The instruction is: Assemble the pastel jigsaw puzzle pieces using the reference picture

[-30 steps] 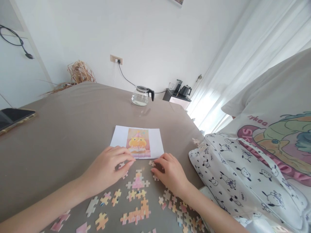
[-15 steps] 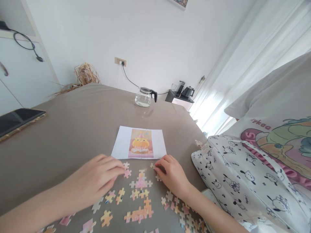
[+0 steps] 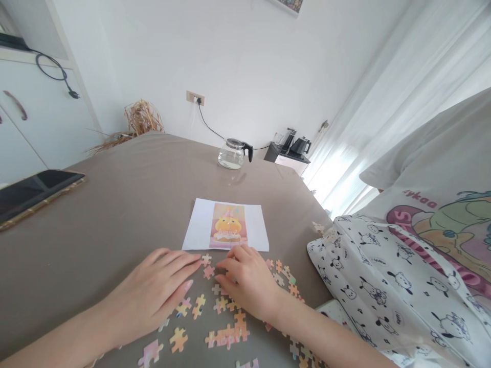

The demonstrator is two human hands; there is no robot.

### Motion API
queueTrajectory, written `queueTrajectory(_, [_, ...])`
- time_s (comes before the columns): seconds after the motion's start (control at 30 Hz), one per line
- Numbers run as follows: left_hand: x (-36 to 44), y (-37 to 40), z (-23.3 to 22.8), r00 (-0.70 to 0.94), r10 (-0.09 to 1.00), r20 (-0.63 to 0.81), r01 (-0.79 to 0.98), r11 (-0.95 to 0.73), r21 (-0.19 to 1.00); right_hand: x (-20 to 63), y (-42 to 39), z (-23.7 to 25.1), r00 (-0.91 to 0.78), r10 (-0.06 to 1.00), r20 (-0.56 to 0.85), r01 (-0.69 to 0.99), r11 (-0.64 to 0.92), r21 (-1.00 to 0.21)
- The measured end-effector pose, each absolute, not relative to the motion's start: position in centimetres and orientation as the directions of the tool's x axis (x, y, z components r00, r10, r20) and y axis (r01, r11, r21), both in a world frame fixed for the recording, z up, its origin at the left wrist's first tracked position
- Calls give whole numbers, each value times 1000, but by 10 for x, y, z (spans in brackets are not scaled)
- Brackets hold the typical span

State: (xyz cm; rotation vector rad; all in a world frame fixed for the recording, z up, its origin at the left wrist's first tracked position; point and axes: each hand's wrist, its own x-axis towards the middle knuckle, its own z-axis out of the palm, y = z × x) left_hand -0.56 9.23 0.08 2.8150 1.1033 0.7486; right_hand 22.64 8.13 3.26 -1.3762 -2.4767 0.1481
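Observation:
My left hand [image 3: 163, 286] lies low over the table, its fingers stretched out. Its fingertips are at a pale puzzle piece [image 3: 206, 259], with a pink puzzle piece [image 3: 208, 272] just below. My right hand [image 3: 249, 281] is curled over the upper part of a partly joined column of pieces and hides most of it. Its thumb and index finger close around a puzzle piece that is largely covered. Under the hands lie a joined orange section [image 3: 228, 336] and loose yellow pieces [image 3: 198, 306]. Behind them a paper sheet [image 3: 192, 227] shows a printed picture of a yellow figure with a cake.
More loose pieces [image 3: 293, 290] are scattered to the right. A glass pot [image 3: 230, 156] stands farther back and a phone [image 3: 38, 191] lies at the left. On the right, a white patterned bag [image 3: 364, 286] sits before a person in a printed shirt [image 3: 429, 179].
My right hand has moved left, from the right side of the pieces to over the joined column. My left hand stays by the same pale and pink pieces. The view has shifted slightly.

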Motion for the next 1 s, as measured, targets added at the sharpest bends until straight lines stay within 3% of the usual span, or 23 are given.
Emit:
queueTrajectory(0.53, [-10, 92, -5, 564, 729, 386, 648, -682, 339, 204, 110, 27, -499, 862, 88, 836, 506, -215])
queueTrajectory(1.0, [-9, 91, 0, 552, 750, 364, 639, -661, 394, 192, 117, 38, -440, 898, -14, 830, 401, -388])
